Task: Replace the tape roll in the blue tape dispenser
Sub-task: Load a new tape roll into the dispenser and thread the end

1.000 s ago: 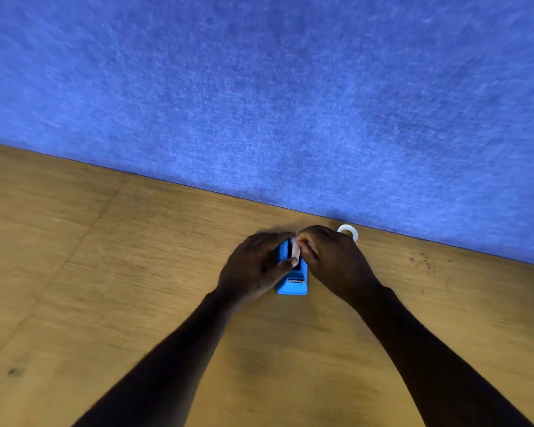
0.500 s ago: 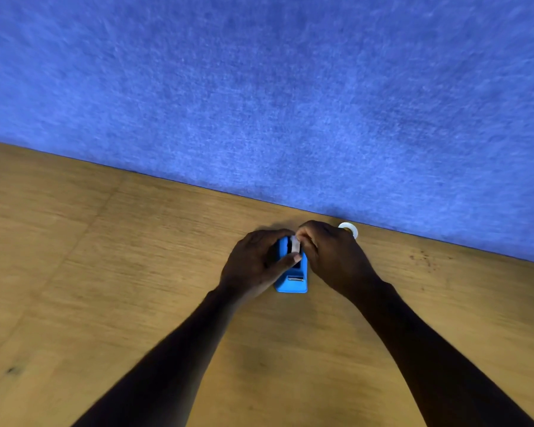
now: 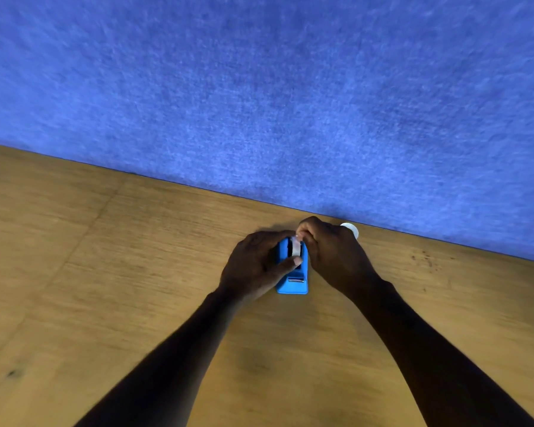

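Wooden bench (image 3: 136, 272) against a blue felt wall panel (image 3: 259, 87); blue tape dispenser (image 3: 293, 283) sits on the bench just short of the panel, left hand (image 3: 253, 266) curled round its left side, thumb across the top. Right hand (image 3: 333, 254) to the dispenser's right, fingers (image 3: 304, 234) pinched shut on the tape roll (image 3: 295, 246) in the cradle. Roll looks light, stiff-cored, sticky-edged, best pinched by its flat sides; a white ring (image 3: 352, 229), probably a spare core, lies just behind the dispenser's right side.

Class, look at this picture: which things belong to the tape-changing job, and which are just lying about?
Part of the job:
blue tape dispenser
tape roll in its slot
left hand steadying the dispenser
right hand on the roll

Just there:
wooden table
blue wall
white ring behind the right hand, purpose unclear
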The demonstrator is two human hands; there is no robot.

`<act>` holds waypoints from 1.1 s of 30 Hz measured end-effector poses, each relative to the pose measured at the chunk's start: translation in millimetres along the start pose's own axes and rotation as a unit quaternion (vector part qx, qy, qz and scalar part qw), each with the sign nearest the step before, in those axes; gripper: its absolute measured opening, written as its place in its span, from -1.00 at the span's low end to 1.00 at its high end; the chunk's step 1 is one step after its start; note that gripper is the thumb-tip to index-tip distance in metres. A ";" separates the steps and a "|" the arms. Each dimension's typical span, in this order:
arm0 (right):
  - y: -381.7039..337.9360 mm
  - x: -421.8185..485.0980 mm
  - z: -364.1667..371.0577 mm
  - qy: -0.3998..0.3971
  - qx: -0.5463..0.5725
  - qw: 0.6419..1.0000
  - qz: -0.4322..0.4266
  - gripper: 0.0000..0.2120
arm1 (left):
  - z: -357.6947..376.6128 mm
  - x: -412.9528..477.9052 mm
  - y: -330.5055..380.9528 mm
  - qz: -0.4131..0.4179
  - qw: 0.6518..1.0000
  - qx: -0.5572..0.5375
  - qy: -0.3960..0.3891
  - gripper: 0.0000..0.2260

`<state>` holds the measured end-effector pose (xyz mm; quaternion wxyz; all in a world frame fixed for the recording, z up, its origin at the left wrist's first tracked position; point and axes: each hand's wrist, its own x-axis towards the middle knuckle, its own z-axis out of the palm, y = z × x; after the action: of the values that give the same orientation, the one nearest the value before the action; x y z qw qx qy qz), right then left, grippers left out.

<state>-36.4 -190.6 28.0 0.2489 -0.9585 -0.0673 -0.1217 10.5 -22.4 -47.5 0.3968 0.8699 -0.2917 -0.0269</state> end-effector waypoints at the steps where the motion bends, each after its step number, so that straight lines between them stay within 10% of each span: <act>1: -0.2 -0.2 -0.1 0.001 0.001 1.000 -0.001 -0.94 | 0.3 -0.1 0.4 0.000 1.000 0.001 0.005 -0.57; 33: -12.8 -37.1 0.7 0.021 -0.037 0.999 0.011 -0.92 | -8.8 -3.8 3.1 -0.012 0.998 -0.053 -0.013 -0.50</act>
<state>-74.3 -181.6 23.4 0.2157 -0.9650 -0.0471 -0.1417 8.4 -16.1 -40.0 0.4385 0.8504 -0.2850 -0.0586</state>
